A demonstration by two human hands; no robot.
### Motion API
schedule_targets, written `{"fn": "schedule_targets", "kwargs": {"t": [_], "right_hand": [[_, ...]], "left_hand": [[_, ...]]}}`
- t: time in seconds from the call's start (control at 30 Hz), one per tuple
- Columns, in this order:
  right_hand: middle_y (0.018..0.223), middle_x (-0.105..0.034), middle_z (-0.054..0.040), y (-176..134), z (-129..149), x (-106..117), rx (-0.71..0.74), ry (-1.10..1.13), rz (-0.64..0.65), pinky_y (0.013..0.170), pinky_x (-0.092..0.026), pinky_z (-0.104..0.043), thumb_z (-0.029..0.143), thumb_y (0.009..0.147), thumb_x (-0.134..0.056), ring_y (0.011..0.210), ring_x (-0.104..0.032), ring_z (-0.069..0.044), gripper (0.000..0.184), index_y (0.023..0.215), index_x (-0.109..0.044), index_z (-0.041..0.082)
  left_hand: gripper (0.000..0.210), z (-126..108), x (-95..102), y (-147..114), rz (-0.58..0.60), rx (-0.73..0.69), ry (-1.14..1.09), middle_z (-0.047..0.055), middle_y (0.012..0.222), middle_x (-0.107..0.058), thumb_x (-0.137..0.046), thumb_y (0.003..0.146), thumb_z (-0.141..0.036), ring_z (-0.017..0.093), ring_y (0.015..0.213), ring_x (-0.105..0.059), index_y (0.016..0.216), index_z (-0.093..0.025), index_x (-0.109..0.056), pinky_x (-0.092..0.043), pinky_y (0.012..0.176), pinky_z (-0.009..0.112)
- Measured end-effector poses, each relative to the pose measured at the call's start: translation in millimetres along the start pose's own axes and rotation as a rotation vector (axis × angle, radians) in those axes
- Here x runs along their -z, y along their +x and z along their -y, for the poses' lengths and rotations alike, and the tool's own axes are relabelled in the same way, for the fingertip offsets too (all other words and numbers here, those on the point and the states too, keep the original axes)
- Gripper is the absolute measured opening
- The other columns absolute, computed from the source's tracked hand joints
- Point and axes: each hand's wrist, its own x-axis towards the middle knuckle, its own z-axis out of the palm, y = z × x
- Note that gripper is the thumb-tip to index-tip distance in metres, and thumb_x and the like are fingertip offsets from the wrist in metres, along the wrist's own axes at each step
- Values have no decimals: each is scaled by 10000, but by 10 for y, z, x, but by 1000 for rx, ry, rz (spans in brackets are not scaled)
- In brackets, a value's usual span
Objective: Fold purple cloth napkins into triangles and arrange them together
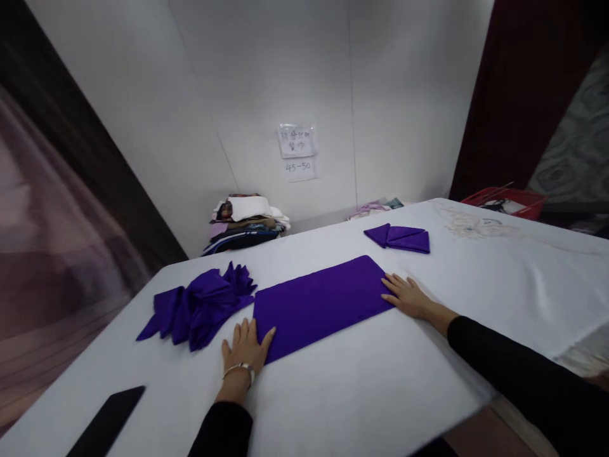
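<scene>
A purple cloth napkin [323, 308], folded into a long flat rectangle, lies at a slant across the white-covered table [342, 393]. My left hand [246, 349], with a bracelet on its wrist, rests with fingers spread at the napkin's near left corner. At the right end, my right hand [406, 297] lies flat with its fingertips on the edge. Left of the napkin sits a crumpled heap of purple cloth [202, 304]. A small folded purple napkin [402, 238] with pointed flaps lies beyond my right hand.
A dark flat object [108, 422] lies at the table's near left. Behind the far edge stands a stack of folded cloths [247, 222] against the wall, which bears a handwritten paper sign [297, 149]. A red basket [511, 200] is at the far right, sheer curtain [57, 254] at left.
</scene>
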Motion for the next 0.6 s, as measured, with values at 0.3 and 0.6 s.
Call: {"fn": "schedule_targets", "kwargs": {"t": [0.3,0.6], "right_hand": [[1466,-193,-43,1,22,-6,-19,12,21,1047,-133,-508,588,849,-214,1340,-111,-264,650,1397,-236,239],[1436,-261,-120,81,298,175,95,-9,11,1020,-75,-583,579,852,-278,1332,-116,-315,611,1323,-404,212]], "left_hand": [[770,-959,61,-246,-19,-353,-80,75,1472,-176,-162,799,-663,264,1353,-99,1377,-165,-268,-77,1071,516],[773,-477,-52,-57,-1,-219,-60,97,1463,-197,-185,803,-641,261,1350,-118,1376,-127,-263,-123,1067,499]]}}
